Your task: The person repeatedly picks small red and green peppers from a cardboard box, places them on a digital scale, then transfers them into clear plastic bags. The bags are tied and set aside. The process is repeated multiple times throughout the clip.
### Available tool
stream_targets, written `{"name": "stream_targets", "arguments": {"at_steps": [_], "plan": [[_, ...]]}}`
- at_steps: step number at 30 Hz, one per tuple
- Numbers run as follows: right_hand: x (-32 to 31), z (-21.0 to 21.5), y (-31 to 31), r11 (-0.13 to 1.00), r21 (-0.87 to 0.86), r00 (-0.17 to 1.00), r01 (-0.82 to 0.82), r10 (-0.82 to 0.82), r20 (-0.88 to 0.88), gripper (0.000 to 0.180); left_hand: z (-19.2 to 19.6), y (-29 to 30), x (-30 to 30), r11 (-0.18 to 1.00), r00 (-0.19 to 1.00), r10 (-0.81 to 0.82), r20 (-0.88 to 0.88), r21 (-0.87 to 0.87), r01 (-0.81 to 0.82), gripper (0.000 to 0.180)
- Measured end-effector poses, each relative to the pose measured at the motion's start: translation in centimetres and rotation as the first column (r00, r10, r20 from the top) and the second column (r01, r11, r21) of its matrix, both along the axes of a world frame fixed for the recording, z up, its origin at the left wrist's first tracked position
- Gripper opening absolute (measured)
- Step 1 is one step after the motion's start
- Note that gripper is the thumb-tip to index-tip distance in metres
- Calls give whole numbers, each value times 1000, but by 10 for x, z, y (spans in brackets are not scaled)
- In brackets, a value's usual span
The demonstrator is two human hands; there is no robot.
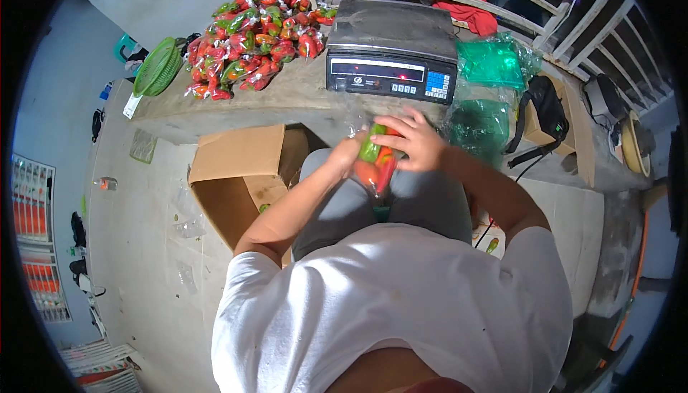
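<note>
Above my lap I hold a clear plastic bag of red, orange and green peppers (pixel 380 165). My left hand (pixel 347 156) is closed on the bag's left side, near its gathered, see-through upper end. Over the right side lies my right hand (pixel 416 142), its fingers bent across the peppers and pressing on the bag. Just beyond my hands, on the concrete ledge, stands a dark digital scale (pixel 391 49) with a lit display and a bare weighing plate. A large heap of bagged peppers (pixel 247 45) rests on the ledge to the scale's left.
A green basket (pixel 158 67) sits at the ledge's left end. Green plastic bags (pixel 489 63) and a black bag (pixel 541 113) lie right of the scale. An open cardboard box (pixel 240 145) stands on the floor by my left leg. Clear plastic scraps (pixel 189 229) lie on the floor.
</note>
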State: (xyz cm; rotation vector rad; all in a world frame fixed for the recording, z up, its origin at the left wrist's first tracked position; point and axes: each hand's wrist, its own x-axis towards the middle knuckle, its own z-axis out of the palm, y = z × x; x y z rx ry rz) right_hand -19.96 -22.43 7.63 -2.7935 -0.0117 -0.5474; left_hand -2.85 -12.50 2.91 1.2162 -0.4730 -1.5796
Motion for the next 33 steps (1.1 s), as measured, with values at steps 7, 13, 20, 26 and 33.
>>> {"name": "stream_targets", "arguments": {"at_steps": [7,13,20,26,33], "plan": [[5,-106,51,-919,391,941,50,175,291,54,15,-1,-12,910,980,74,187,-414,10,46],[5,-45,0,-559,829,999,2,-33,-24,50,41,10,6,872,874,-275,401,-278,402,36],[45,-5,-41,-479,876,976,48,-163,-143,23,17,30,-6,912,925,-375,63,-153,381,25],[63,-30,-72,-604,757,834,-251,-532,-148,27,2,31,-11,904,932,-363,23,-235,358,47],[40,64,27,939,337,915,74,-198,351,45,3,24,27,742,709,-469,526,-200,639,32]]}}
